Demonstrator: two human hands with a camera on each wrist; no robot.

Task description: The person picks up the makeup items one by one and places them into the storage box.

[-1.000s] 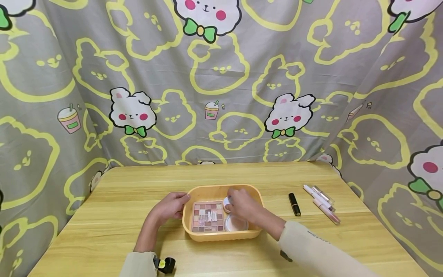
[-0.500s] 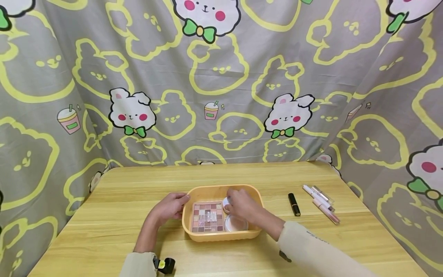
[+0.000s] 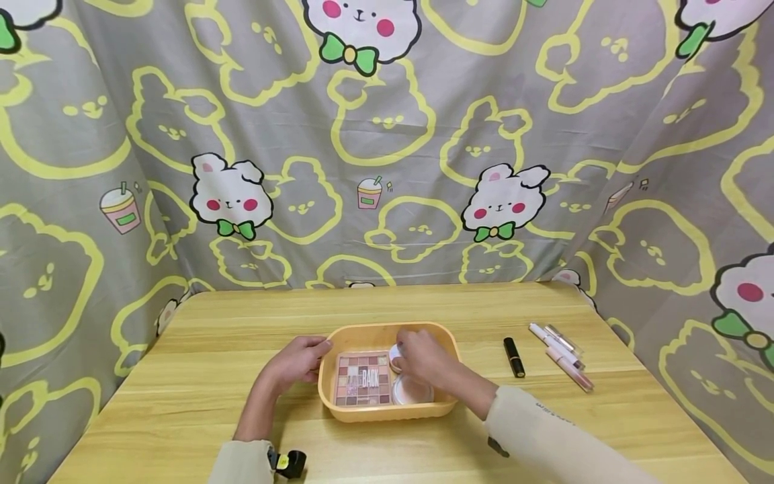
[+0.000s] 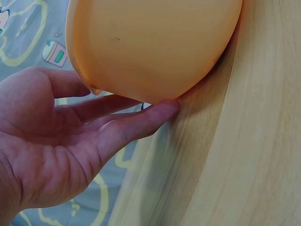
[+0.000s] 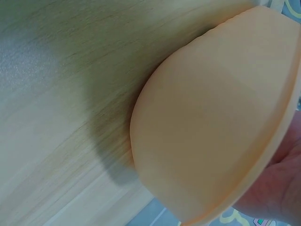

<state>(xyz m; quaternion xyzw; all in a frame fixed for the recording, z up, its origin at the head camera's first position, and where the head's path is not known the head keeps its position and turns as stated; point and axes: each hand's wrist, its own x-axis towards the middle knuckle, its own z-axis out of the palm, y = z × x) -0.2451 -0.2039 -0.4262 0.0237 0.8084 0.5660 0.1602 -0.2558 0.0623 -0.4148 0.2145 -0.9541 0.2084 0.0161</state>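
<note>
Nearest, lower centre of the head view: basket [image 3: 387, 414], long axis running left to right across the wooden table [image 3: 181, 390], between the two hands. Left hand [image 3: 294, 364] holds its left end, thumb at the rim, fingers against the outer wall (left wrist view agrees). Right hand [image 3: 428, 356] reaches over the right-hand rim, fingers bent down at a small round jar [image 3: 395, 359]; fingertips hidden, so cannot tell whether they pinch it. Jar sits inside the basket, toward the back of its right half: directly under the right hand, which is much the nearer; from the left hand it lies rightward, beyond the square palette [image 3: 363, 380]. A round compact [image 3: 412, 390] lies in front of the jar, right of the palette. Right of centre, well apart from the basket: black tube [image 3: 514, 357], then slim tubes [image 3: 569, 368] lying slantwise. Farthest: patterned curtain [image 3: 387, 249].
</note>
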